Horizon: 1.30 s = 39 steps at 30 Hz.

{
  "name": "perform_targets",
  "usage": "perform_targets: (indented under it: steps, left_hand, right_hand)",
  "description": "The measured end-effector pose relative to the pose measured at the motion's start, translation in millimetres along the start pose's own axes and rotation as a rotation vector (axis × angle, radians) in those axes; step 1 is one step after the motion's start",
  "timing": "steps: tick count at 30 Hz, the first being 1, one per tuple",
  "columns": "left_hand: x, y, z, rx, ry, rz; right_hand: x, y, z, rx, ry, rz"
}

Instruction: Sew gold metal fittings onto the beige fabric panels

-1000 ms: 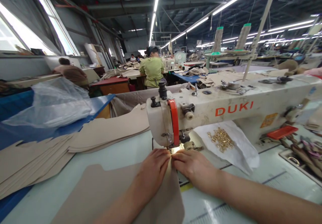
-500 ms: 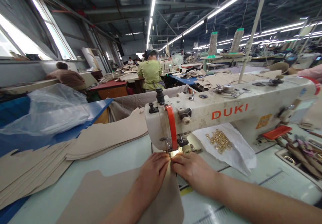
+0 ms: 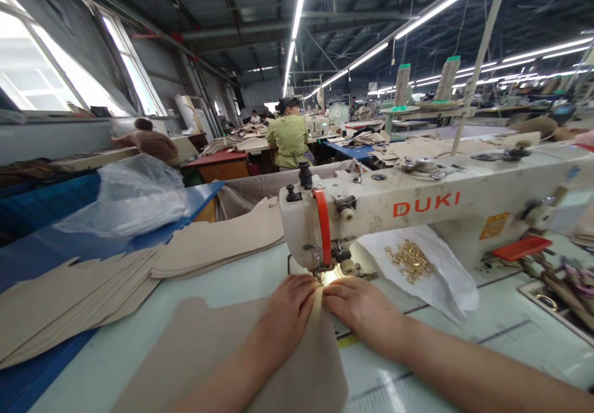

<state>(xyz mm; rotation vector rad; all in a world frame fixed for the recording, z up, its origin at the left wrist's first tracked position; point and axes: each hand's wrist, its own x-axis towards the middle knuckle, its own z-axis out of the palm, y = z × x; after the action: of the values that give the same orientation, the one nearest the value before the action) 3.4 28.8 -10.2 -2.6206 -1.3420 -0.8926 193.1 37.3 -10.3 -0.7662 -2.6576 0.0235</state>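
Observation:
A beige fabric panel (image 3: 223, 332) lies on the machine bed, its right edge running under the lit needle area of a white sewing machine (image 3: 464, 205) marked DUKI. My left hand (image 3: 286, 314) rests on the panel just left of that edge, fingers bent together and pressing the cloth. Close beside it, my right hand (image 3: 364, 308) grips the edge from the other side, with its fingertips near the presser foot. Both sets of fingertips almost meet, and the needle itself is hard to make out behind them.
Stacked beige panels (image 3: 111, 283) lie on the left. Behind the needle, small gold metal pieces (image 3: 411, 261) sit on white paper (image 3: 452, 289). A tray (image 3: 541, 298) at right holds tools. Clear plastic (image 3: 139, 196) covers part of a blue table. Co-workers sit further back.
The whole view has swung slightly left, so the machine and table appear further right. Both hands stay at the needle area on the panel, with little visible shift.

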Motion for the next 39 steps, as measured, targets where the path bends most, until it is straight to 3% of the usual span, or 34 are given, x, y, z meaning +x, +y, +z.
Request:
perform_targets:
  steps: [17, 39]
  left_hand:
    - [-9.3, -2.6, -2.8, 0.099, -0.154, 0.052]
    - [-3.1, -6.5, 0.9, 0.114, -0.123, 0.040]
  right_hand:
    - [-1.2, -1.3, -3.5, 0.035, -0.015, -0.081]
    - [4.0, 0.0, -5.7, 0.068, -0.036, -0.063]
